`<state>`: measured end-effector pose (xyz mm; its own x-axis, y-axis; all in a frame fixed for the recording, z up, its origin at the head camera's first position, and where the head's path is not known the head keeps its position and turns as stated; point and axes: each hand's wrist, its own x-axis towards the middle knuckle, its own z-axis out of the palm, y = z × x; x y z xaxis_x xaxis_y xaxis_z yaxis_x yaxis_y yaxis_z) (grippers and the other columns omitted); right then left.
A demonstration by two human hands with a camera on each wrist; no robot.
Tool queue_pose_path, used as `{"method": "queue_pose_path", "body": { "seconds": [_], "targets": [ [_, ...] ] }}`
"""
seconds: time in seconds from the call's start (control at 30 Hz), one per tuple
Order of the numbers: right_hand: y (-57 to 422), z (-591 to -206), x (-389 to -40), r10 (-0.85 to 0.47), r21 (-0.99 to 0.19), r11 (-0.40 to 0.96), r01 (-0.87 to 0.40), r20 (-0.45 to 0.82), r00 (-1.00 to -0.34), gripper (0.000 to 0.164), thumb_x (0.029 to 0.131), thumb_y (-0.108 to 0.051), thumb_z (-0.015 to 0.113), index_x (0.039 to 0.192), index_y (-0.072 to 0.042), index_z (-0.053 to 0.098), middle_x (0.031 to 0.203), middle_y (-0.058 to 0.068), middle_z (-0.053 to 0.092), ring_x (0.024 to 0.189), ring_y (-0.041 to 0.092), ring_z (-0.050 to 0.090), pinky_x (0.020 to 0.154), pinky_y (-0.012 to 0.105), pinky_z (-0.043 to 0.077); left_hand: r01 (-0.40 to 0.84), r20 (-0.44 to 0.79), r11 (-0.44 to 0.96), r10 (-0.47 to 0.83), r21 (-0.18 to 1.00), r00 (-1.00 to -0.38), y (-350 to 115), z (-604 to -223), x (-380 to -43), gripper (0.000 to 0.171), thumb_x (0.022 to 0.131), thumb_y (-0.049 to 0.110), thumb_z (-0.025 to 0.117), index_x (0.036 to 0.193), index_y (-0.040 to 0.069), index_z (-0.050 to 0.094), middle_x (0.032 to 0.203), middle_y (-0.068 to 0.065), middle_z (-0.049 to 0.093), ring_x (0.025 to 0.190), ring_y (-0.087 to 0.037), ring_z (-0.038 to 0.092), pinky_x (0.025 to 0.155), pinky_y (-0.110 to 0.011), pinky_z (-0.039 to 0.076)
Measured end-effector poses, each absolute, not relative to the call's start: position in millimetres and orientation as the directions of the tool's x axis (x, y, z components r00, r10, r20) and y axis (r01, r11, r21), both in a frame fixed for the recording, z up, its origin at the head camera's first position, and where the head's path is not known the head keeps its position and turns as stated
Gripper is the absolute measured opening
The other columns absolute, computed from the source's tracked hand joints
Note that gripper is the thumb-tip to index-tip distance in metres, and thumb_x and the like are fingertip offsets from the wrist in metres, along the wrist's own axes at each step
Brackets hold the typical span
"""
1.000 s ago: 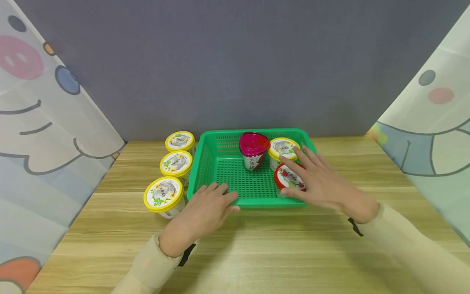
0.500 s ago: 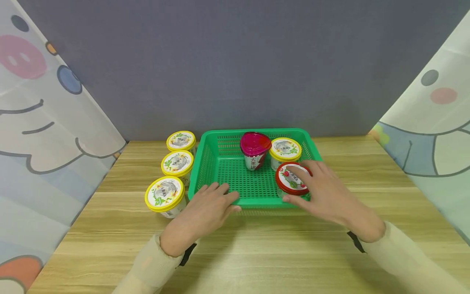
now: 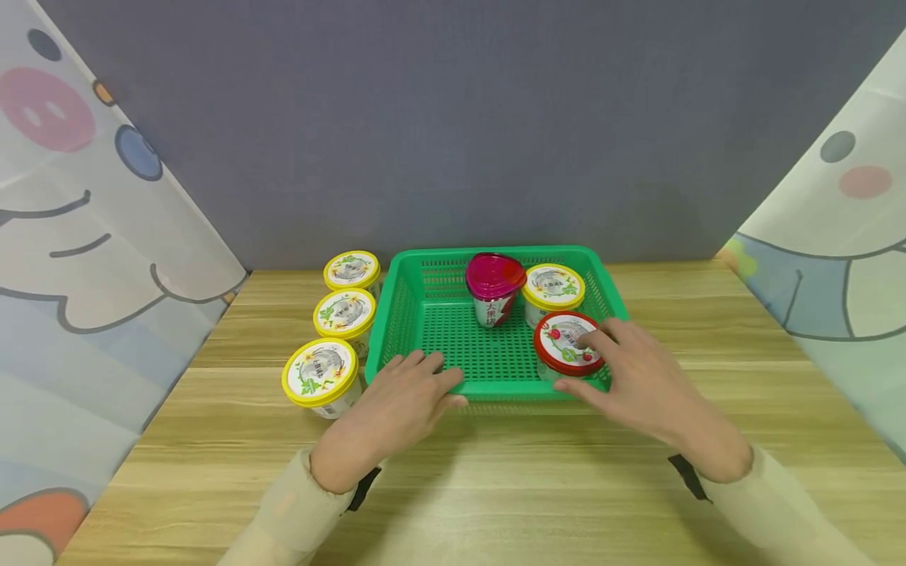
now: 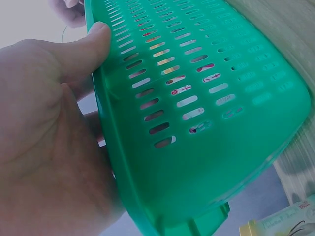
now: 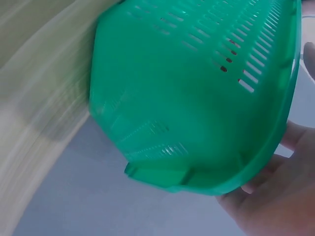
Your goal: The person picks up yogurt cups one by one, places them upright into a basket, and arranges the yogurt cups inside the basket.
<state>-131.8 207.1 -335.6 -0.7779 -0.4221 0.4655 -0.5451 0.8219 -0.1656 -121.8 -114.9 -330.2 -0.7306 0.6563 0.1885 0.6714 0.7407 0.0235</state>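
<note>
A grey partition point(image 3: 453, 134) stands behind the wood-grain table point(image 3: 495, 487), with a cartoon-printed panel on each side. The green basket point(image 3: 499, 389) sits on the table, near the partition. My left hand point(image 3: 399, 409) grips the near rim toward the left corner: thumb against the outer face, fingers over the edge. My right hand point(image 3: 647, 389) lies at the near right corner with bent fingers reaching past the rim; I cannot tell whether it grips the rim or the red-lidded tub point(image 3: 566, 343) beside the index finger. That tub stands inside the basket at the near right; one yellow-lidded tub point(image 3: 554, 292) stands just behind it, and a magenta-lidded cup point(image 3: 494, 287) is left of that. Outside, three more yellow-lidded tubs point(image 3: 344, 313) line the basket's left side. A black strap point(image 3: 364, 489) shows at my left wrist.
</note>
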Motion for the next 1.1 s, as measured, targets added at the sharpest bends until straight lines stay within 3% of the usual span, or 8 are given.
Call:
{"method": "queue_pose_path", "body": {
  "seconds": [0.2,0.37,0.53,0.73,0.97,1.1],
  "targets": [
    [205.9,-340.1,-129.2,-0.464,-0.104,0.805,-0.585,0.505,-0.728,0.049,0.072,-0.057,0.085,0.077,-0.017,0.057,0.079,-0.008,0.050,0.069,0.008,0.044,0.058,0.029,0.041,0.673,0.186,0.740,0.658,0.021,-0.730,-115.4,-329.8,-122.0,0.023,0.102,0.038,0.061,0.091,0.017,0.058,0.079,0.003,0.041,0.073,-0.018,0.039,0.067,-0.031,0.035],
    [204.0,-343.6,-127.8,-0.496,-0.024,0.803,-0.596,0.528,-0.690,0.056,0.076,-0.068,0.076,0.068,-0.020,0.048,0.069,-0.012,0.041,0.061,0.008,0.041,0.051,0.027,0.035,0.672,0.185,0.740,0.659,0.016,-0.730,-116.1,-329.9,-122.3,0.023,0.101,0.039,0.062,0.091,0.018,0.059,0.080,0.004,0.041,0.073,-0.018,0.039,0.067,-0.031,0.036],
    [203.8,-344.8,-126.3,-0.498,0.013,0.805,-0.594,0.559,-0.663,0.061,0.084,-0.075,0.064,0.067,-0.019,0.045,0.066,-0.010,0.038,0.059,0.010,0.039,0.050,0.028,0.034,0.674,0.192,0.739,0.660,0.010,-0.727,-115.8,-330.2,-123.5,0.023,0.101,0.039,0.062,0.091,0.019,0.059,0.080,0.004,0.041,0.073,-0.018,0.040,0.067,-0.031,0.037],
    [203.5,-342.8,-122.5,-0.494,0.021,0.819,-0.574,0.536,-0.685,0.054,0.080,-0.064,0.074,0.069,-0.018,0.048,0.067,-0.009,0.039,0.060,0.011,0.040,0.052,0.030,0.037,0.676,0.210,0.737,0.662,-0.005,-0.720,-113.5,-331.4,-124.1,0.023,0.101,0.040,0.062,0.091,0.020,0.059,0.079,0.004,0.041,0.072,-0.017,0.040,0.066,-0.031,0.036],
    [199.5,-339.1,-113.2,-0.460,0.020,0.853,-0.521,0.499,-0.734,0.067,0.091,-0.078,0.048,0.073,-0.014,0.057,0.070,-0.005,0.045,0.065,0.018,0.049,0.061,0.039,0.047,0.683,0.228,0.731,0.668,-0.017,-0.709,-112.0,-333.8,-124.5,0.024,0.101,0.039,0.063,0.091,0.018,0.059,0.079,0.003,0.042,0.072,-0.018,0.040,0.065,-0.031,0.037],
    [196.5,-338.2,-110.7,-0.433,0.000,0.874,-0.486,0.454,-0.779,0.055,0.085,-0.067,0.069,0.080,-0.012,0.064,0.074,-0.003,0.050,0.070,0.021,0.053,0.068,0.043,0.050,0.679,0.223,0.734,0.663,-0.011,-0.714,-113.3,-334.3,-124.7,0.024,0.100,0.039,0.064,0.093,0.017,0.061,0.080,0.002,0.044,0.073,-0.019,0.041,0.066,-0.033,0.038]
  ]
}}
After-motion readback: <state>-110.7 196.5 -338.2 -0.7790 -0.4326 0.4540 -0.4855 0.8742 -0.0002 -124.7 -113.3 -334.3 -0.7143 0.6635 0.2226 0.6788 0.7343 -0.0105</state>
